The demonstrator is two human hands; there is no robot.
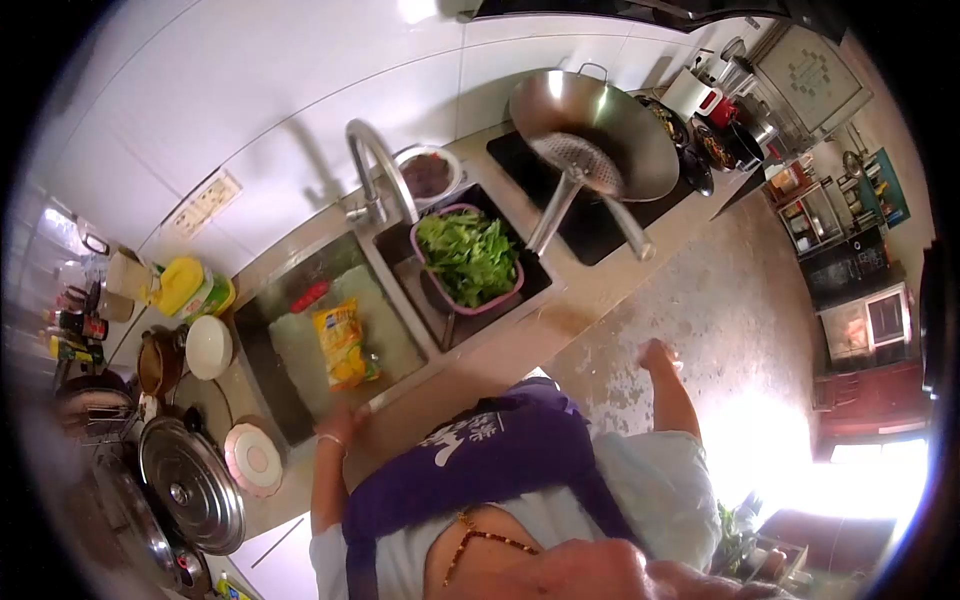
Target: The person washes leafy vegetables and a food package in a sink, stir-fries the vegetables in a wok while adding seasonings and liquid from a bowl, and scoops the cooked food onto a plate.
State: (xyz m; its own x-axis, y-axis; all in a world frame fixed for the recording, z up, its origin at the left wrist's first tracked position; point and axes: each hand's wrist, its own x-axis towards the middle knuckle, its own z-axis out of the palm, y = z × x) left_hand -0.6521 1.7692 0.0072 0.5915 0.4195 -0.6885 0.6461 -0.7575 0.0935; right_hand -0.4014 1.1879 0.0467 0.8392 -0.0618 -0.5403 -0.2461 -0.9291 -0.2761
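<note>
Our worktop [588, 306] runs under everything here, and the left basin [262, 365] is our landmark. Right of it, past the second basin [398, 262], the big wok [640, 145] stands tilted on the hob [590, 240]; to its left lies the steel lid [190, 490]. Just right of our landmark, the pink basket [520, 272] of leafy greens [465, 255] sits in the second basin. The yellow packet [343, 345] lies inside the left basin, in what looks like shallow water. We judge it soft, fairly light and slippery when wet, its film bending rather than holding shape, so we would take it around the middle, or pinch a dry end, without squeezing hard. Our left hand [343, 422] is at the near rim of that basin, nearest the packet, too blurred for us to tell if it is open or closed. Our right hand [657, 354] hangs well right of the basin, above the floor [735, 300]; we cannot tell its grip. Smallest, the red item [311, 296] lies in the left basin, beyond the packet.
</note>
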